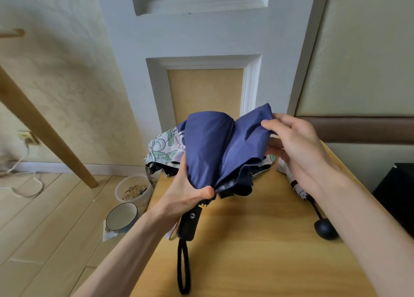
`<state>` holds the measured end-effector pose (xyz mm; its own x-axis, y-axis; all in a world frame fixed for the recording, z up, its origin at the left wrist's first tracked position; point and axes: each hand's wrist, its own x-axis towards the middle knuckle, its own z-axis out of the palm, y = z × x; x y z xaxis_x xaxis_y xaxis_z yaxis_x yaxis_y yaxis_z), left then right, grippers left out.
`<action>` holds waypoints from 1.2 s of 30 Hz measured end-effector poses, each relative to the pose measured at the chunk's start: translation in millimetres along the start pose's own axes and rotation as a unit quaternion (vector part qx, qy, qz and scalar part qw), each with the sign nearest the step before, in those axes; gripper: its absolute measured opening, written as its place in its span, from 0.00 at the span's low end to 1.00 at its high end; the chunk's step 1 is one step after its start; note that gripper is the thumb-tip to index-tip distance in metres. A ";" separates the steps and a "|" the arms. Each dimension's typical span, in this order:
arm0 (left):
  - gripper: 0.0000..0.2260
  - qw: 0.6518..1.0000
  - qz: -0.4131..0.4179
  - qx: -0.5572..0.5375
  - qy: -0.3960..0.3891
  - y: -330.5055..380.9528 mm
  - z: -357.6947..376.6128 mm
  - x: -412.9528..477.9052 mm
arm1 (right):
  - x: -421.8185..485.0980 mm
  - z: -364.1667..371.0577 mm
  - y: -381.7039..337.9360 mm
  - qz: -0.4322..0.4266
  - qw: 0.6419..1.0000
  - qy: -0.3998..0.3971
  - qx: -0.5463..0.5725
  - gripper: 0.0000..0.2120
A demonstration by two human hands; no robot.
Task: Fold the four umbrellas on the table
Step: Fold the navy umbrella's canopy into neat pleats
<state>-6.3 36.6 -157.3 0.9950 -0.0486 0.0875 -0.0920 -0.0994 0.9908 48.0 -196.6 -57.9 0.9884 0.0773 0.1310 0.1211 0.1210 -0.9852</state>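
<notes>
Umbrella in hand: a navy-blue fabric folding umbrella (215,149), collapsed but with loose, unrolled canopy folds, held above the far half of the light wooden tabletop (257,240).
Long axis: runs from low and near the person up and away toward the white panelled door.
Handle end: the black handle (189,224) points down and back at the person, and its black cord loop (183,270) hangs to the tabletop.
Canopy end: points up and away, billowing wide, with the dark rib tips gathered at its lower hem.
Left hand (188,191): wraps the bunched canopy just above the handle, its fingers (208,191) curled tight round the cloth.
Right hand (295,144): at the canopy's upper right edge, its fingers (271,125) pinching a fold of blue fabric from above and below.
Behind: a floral-print umbrella (163,149) in white and green lies at the tabletop's far left edge, partly hidden by the blue one.
Right side: a white patterned umbrella (293,180) lies under the right forearm, its round black knob (326,229) toward the person.
Floor, left: a clear plastic tub (133,190) of grain and a white bowl (122,216) beside the tabletop.
</notes>
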 end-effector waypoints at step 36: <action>0.09 0.988 -0.030 0.139 -0.058 32.0 5.4 -30.3 | 51.9 28.0 -10.9 0.048 0.949 -0.144 -0.275 0.27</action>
<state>-39.6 29.5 -128.8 0.9893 -0.1461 0.0019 -0.0571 -0.3745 0.9255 95.4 -166.3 -37.4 0.9410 0.3380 -0.0160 0.1392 -0.4296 -0.8922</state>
